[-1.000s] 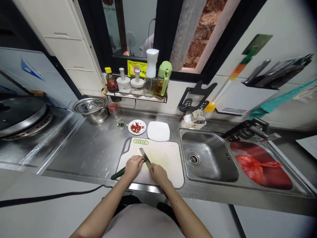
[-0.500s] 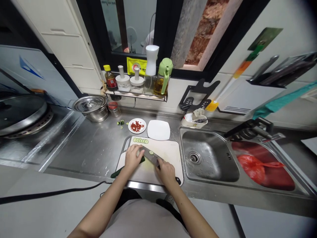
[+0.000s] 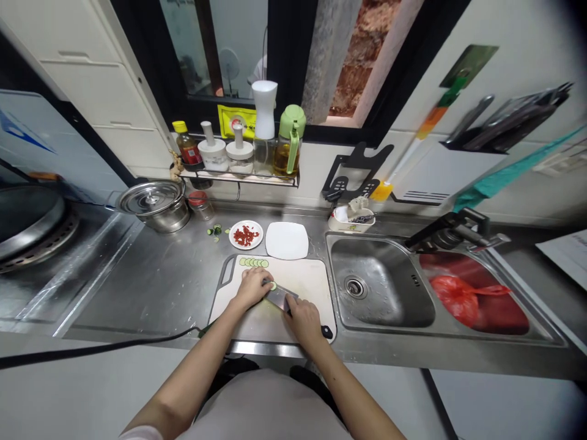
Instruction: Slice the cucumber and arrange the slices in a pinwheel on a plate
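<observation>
A cutting board (image 3: 314,287) lies on the counter in front of me. My left hand (image 3: 251,287) is closed over a cucumber, its fingertips close to the knife blade. Most of the cucumber (image 3: 204,330) is hidden under that hand and forearm; a dark green end shows at the left. With my right hand (image 3: 304,318) I grip the handle of a kitchen knife (image 3: 281,298), its wide blade slanting toward my left fingers. One pale slice (image 3: 274,285) clings to the upper part of the blade. A row of cucumber slices (image 3: 254,263) lies along the board's far edge.
Beyond the board are a plate of chopped red pieces (image 3: 246,234), a white plate (image 3: 287,240) and cucumber scraps (image 3: 217,230). A sink (image 3: 380,287) with a red bag (image 3: 456,299) is at the right. A lidded pot (image 3: 160,208) stands left, under a condiment shelf (image 3: 243,176).
My left fingers have shifted off the blade's face toward the cucumber's end. The knife has turned and its clinging slice now sits nearer my left hand. The whole view has shifted slightly.
</observation>
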`<act>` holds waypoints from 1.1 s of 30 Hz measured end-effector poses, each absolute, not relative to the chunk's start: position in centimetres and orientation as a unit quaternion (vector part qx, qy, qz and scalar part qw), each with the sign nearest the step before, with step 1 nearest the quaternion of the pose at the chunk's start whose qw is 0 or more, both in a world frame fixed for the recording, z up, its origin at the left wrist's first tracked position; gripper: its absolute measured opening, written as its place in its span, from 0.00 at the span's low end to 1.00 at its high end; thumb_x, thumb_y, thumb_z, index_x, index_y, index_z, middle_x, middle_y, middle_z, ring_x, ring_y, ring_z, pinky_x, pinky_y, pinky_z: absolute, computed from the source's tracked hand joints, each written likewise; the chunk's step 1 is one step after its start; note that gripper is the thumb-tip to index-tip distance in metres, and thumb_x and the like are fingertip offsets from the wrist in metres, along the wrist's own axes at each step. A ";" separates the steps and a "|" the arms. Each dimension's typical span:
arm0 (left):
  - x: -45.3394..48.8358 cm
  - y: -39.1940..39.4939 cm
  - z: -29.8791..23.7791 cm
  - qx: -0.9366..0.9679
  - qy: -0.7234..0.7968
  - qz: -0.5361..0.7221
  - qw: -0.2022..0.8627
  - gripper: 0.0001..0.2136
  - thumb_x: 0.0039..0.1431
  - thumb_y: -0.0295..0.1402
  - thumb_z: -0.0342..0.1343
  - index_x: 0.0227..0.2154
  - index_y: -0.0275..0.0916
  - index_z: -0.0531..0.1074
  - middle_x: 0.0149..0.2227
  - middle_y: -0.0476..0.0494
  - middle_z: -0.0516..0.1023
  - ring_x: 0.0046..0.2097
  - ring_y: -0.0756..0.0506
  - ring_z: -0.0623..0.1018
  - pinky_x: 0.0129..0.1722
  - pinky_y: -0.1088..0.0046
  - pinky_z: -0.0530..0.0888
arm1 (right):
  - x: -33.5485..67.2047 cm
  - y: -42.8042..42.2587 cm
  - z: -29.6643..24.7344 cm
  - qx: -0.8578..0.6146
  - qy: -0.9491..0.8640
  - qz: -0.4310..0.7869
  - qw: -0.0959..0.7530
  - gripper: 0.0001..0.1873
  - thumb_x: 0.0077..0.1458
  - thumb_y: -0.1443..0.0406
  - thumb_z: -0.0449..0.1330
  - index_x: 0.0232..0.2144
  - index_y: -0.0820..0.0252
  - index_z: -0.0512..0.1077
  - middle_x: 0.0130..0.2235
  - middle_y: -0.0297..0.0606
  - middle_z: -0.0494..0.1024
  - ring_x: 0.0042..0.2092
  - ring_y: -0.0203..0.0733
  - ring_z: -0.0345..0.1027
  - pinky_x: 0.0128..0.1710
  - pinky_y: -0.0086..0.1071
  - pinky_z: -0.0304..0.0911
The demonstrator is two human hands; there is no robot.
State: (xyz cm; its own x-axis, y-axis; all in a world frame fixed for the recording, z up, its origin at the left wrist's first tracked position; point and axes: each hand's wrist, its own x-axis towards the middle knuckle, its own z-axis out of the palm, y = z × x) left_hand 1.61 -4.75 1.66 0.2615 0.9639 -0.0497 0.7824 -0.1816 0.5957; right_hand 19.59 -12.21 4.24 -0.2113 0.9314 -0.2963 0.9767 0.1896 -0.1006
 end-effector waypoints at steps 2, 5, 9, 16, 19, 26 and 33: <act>1.8 -4.3 1.5 0.691 0.637 0.175 0.293 0.05 0.56 0.35 0.57 0.34 0.44 0.77 0.37 0.48 0.80 0.44 0.44 0.76 0.49 0.65 0.65 | 19.9 -12.4 4.0 0.629 0.762 -0.130 0.081 0.21 0.60 0.62 0.56 0.55 0.60 0.66 0.40 0.45 0.78 0.44 0.47 0.71 0.42 0.33 0.58; 2.1 -3.1 1.0 0.599 0.716 0.187 0.306 0.06 0.57 0.36 0.56 0.35 0.44 0.76 0.35 0.50 0.80 0.40 0.46 0.77 0.44 0.70 0.66 | 20.7 -12.8 3.7 0.644 0.749 -0.131 0.083 0.21 0.60 0.60 0.55 0.54 0.59 0.66 0.40 0.44 0.79 0.44 0.47 0.72 0.41 0.33 0.58; 2.7 -1.3 0.3 0.552 0.755 0.193 0.296 0.06 0.57 0.36 0.57 0.35 0.44 0.76 0.36 0.50 0.81 0.42 0.46 0.77 0.46 0.68 0.63 | 21.9 -13.3 3.3 0.666 0.729 -0.138 0.080 0.20 0.60 0.61 0.54 0.54 0.58 0.67 0.41 0.43 0.79 0.43 0.47 0.72 0.41 0.33 0.58; 3.4 0.5 -0.5 0.581 0.751 0.170 0.263 0.08 0.58 0.32 0.53 0.38 0.42 0.75 0.35 0.47 0.81 0.42 0.44 0.77 0.48 0.66 0.61 | 22.9 -13.5 3.2 0.695 0.701 -0.147 0.068 0.20 0.61 0.61 0.52 0.53 0.57 0.69 0.40 0.42 0.80 0.43 0.47 0.73 0.40 0.32 0.58; 3.4 0.5 -0.8 0.602 0.745 0.155 0.243 0.08 0.58 0.31 0.53 0.38 0.42 0.75 0.36 0.45 0.81 0.43 0.42 0.76 0.48 0.64 0.61 | 22.9 -13.3 3.1 0.700 0.695 -0.154 0.062 0.19 0.61 0.60 0.52 0.52 0.57 0.70 0.40 0.43 0.80 0.43 0.46 0.73 0.40 0.31 0.58; 3.7 0.3 -1.3 0.623 0.736 0.156 0.216 0.08 0.57 0.32 0.53 0.36 0.41 0.77 0.40 0.41 0.79 0.48 0.39 0.74 0.50 0.62 0.61 | 22.8 -13.0 3.0 0.702 0.694 -0.153 0.042 0.19 0.61 0.59 0.52 0.52 0.55 0.70 0.39 0.41 0.81 0.42 0.46 0.74 0.39 0.31 0.58; 2.4 -1.4 -0.3 0.590 0.737 0.230 0.238 0.11 0.59 0.35 0.52 0.41 0.43 0.77 0.40 0.45 0.79 0.46 0.42 0.74 0.48 0.65 0.65 | 23.1 -13.0 3.4 0.715 0.679 -0.162 0.031 0.17 0.60 0.59 0.52 0.50 0.55 0.71 0.40 0.40 0.81 0.42 0.45 0.74 0.37 0.30 0.57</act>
State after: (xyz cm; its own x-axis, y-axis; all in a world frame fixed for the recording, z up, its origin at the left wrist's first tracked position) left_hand 2.36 -1.41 -0.31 -0.1913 0.9784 -0.0788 0.7596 0.1984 0.6194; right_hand 23.12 -12.98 3.40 0.0254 0.9612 -0.2746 0.9816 -0.0760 -0.1751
